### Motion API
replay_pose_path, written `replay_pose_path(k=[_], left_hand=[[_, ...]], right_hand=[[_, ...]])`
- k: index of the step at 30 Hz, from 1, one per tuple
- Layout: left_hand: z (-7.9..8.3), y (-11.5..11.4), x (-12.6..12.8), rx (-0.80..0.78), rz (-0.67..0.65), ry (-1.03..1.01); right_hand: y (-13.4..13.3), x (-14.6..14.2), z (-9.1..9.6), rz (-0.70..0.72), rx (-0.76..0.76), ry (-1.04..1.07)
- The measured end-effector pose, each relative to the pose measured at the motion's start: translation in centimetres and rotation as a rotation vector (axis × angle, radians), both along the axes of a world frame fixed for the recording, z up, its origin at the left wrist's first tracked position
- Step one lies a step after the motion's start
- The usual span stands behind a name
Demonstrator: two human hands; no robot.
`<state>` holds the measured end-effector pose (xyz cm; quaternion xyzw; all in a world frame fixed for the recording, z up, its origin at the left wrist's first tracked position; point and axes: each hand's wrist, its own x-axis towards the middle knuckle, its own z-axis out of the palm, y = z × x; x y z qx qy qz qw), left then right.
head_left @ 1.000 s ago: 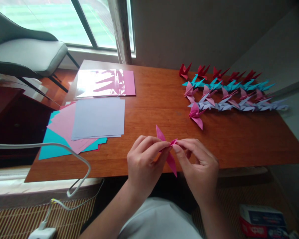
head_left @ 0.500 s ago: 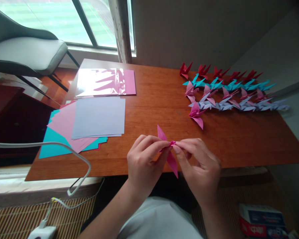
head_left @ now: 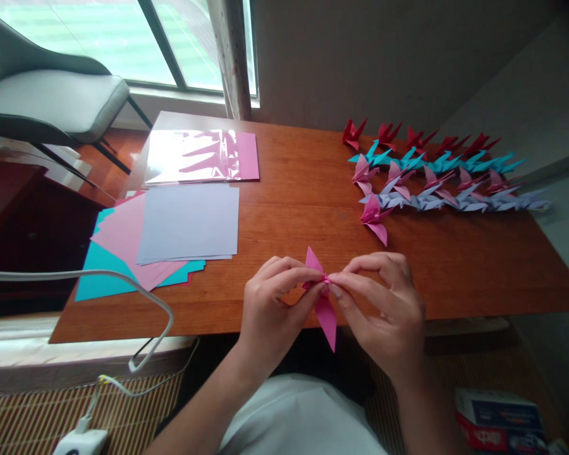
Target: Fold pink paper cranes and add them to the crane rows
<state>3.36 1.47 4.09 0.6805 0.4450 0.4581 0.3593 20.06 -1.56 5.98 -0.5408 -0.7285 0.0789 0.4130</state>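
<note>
A bright pink origami crane (head_left: 327, 316) is held above the table's front edge, its two pointed wings spread away from and toward me. My left hand (head_left: 275, 303) pinches its folded middle between thumb and fingertips. From the other side, my right hand (head_left: 384, 306) closes thumb and index finger on the small folded part at the centre; the fingertips hide most of it. A finished pink crane (head_left: 374, 220) stands on the table beyond my right hand, in front of rows of pale violet cranes (head_left: 464, 201), light pink, turquoise cranes (head_left: 410, 160) and red cranes (head_left: 353, 134).
On the left of the wooden table (head_left: 294, 208) lie pale violet sheets (head_left: 189, 221), pink sheets (head_left: 123, 230) and turquoise sheets (head_left: 104, 272). Behind them is a clear packet with pink paper (head_left: 247, 157). A white cable (head_left: 156, 297) loops past the front left edge. A chair (head_left: 57, 101) stands by the window.
The held crane has tilted and dropped slightly, and its near wing shows wider. My right hand has shifted a little to the right, its upper fingers lifted more apart.
</note>
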Motion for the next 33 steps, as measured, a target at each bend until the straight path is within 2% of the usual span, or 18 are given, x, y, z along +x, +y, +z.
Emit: replay_pose_path(k=[5, 9, 22, 33], left_hand=[[0.1, 0.0, -0.2, -0.092, -0.067, -0.084], [0.3, 0.0, -0.2, -0.107, -0.066, -0.098], [0.0, 0.0, 0.1, -0.060, -0.032, -0.091], [0.0, -0.1, -0.1, -0.089, -0.068, -0.106]], right_hand=[[0.0, 0.3, -0.6, 0.051, -0.113, 0.227], [-0.1, 0.2, -1.1, 0.054, -0.158, 0.334], [-0.4, -0.5, -0.5, -0.002, -0.064, 0.201], [0.1, 0.2, -0.2, 0.109, -0.201, 0.262]])
